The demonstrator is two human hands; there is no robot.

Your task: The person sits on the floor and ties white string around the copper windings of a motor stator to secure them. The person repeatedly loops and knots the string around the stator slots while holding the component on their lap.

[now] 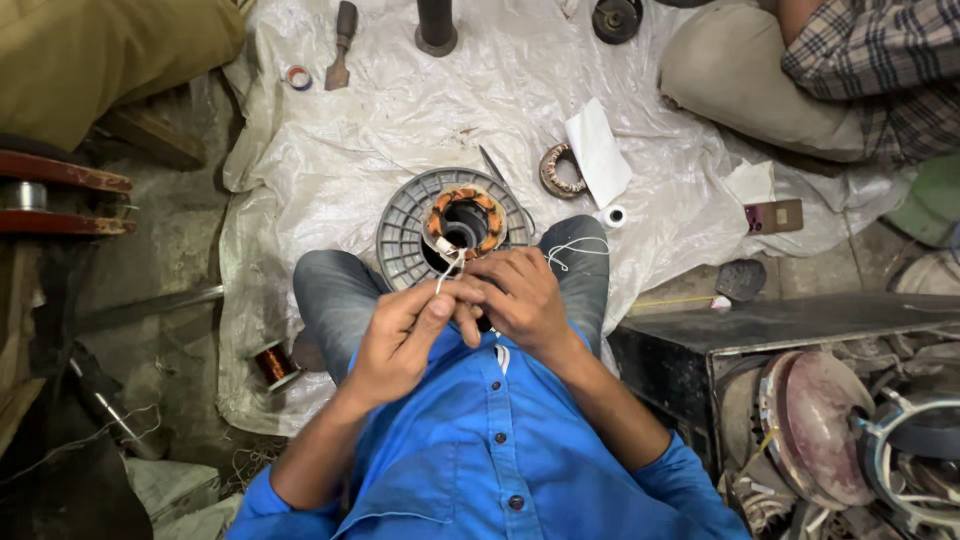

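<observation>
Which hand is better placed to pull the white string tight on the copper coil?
Probably the left hand: its fingers pinch the white string running straight to the copper coil. The right hand sits beside it, with only a loose strand trailing off its back.

Ahead of my knees, a white plastic sheet (400,120) covers the floor. At its twelve o'clock edge stand a dark cylinder (436,25) and a round black part (616,18); at eleven o'clock lie a wooden-handled chisel (341,45) and a small tape roll (298,77). At one o'clock, a bearing ring (558,171) touches a folded white paper (598,150). A copper wire spool (273,363) sits at eight o'clock beside my leg. At two o'clock, another person's checked sleeve (880,70).
</observation>
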